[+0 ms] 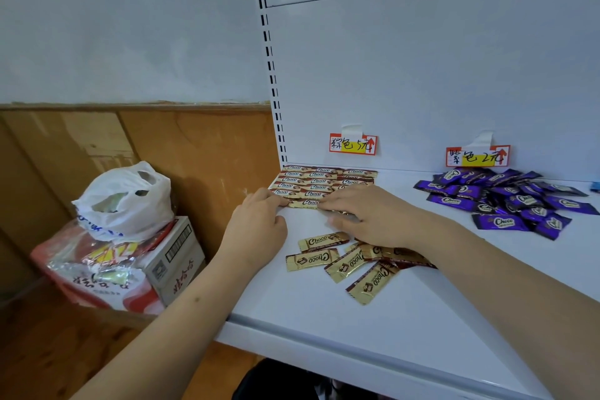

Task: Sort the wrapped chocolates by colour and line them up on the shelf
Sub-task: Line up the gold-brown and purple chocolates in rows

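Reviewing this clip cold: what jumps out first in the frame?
Both hands meet at the front edge of a neat grid of gold-brown chocolates in the shelf's back left corner, left hand and right hand touching its nearest row. A loose gold handful lies just in front, and an unsorted purple pile sits to the right.
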A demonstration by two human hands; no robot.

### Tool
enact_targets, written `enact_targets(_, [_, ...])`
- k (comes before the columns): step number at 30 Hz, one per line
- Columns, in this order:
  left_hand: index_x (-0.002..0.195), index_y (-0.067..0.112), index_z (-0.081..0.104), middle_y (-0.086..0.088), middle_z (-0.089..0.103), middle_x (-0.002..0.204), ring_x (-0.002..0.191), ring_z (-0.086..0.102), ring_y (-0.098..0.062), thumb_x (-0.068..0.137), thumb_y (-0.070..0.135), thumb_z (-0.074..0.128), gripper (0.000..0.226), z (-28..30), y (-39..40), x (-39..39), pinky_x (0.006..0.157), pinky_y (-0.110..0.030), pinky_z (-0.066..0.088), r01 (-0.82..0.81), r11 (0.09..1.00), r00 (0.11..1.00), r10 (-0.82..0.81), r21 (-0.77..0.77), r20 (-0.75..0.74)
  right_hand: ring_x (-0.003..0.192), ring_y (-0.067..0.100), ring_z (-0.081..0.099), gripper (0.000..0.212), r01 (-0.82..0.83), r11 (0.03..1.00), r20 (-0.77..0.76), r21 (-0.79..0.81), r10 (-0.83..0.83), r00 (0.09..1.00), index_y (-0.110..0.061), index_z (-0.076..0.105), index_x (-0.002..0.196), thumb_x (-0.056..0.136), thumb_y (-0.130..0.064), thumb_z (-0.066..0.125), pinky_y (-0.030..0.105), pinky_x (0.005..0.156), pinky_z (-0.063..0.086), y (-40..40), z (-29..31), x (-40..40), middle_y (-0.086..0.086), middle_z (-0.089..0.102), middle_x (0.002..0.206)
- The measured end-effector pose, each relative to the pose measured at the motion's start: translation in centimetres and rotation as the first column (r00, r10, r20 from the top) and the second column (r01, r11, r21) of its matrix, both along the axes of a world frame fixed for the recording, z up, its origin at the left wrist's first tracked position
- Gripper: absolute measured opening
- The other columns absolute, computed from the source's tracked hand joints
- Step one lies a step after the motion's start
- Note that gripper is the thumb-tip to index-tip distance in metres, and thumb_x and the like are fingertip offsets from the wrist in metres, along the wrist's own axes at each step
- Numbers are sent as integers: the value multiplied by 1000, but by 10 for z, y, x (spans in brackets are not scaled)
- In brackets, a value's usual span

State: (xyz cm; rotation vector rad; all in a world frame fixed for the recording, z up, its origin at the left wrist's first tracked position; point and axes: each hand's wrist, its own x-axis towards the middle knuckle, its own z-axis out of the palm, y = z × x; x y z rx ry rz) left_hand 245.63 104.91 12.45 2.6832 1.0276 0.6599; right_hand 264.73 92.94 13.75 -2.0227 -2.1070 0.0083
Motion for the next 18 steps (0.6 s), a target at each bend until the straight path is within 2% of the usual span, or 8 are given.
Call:
enact_targets(3, [133,20,56,3,51,133,118,46,-13,95,13,41,41,1,-1,1,95,-26,40,-3,1000,1000,3,0,-12,134,14,40,43,-5,1000,-2,-1,5,1000,-28,48,143,103,-41,39,40,112,32,0,1,-1,-10,48,147])
enact_targets(5, [133,20,56,3,50,134,119,45,-14,95,14,40,42,0,-1,1,97,-26,40,-2,1000,1000,2,-10,-14,136,11,38,45,26,1000,-26,15,-25,999,-28,46,144,102,-43,42,34,114,29,-1,6,2,-10,45,149])
enact_targets(7, [134,20,56,4,49,135,121,44,-14,96,14,40,42,-1,0,1,98,-27,39,-1,1000,1000,0,-26,-15,125,9,47,41,95,994,-103,56,-88,991,-28,53,137,99,-41,50,28,105,35,-5,14,12,-9,51,139])
enact_targets(9, [134,21,55,4,48,136,123,43,-14,96,14,41,42,-1,1,2,99,-27,39,-1,999,1000,0,-32,-20,99,8,56,27,158,986,-174,50,-147,974,-31,62,120,94,-35,61,23,86,42,-12,21,22,-9,58,119])
enact_targets(11, [135,21,55,3,49,136,124,42,-16,96,14,41,42,-2,1,2,102,-30,39,-2,999,1000,2,-34,-23,82,5,55,17,167,986,-189,5,-163,968,-33,67,105,89,-30,67,18,72,41,-18,22,29,-12,60,103])
enact_targets(15, [134,22,56,3,49,137,128,42,-19,96,15,41,41,-1,1,1,107,-36,39,-10,999,1000,9,-46,-29,73,4,53,12,187,982,-250,-24,-187,950,-34,70,95,87,-26,70,17,67,43,-18,16,28,-17,62,85])
enact_targets(18, [134,21,55,3,49,137,124,43,-17,96,15,41,41,0,0,1,102,-31,40,-11,999,999,9,-46,-33,72,6,53,12,209,978,-273,7,-200,941,-33,71,96,87,-24,68,17,65,42,-15,13,26,-17,61,83])
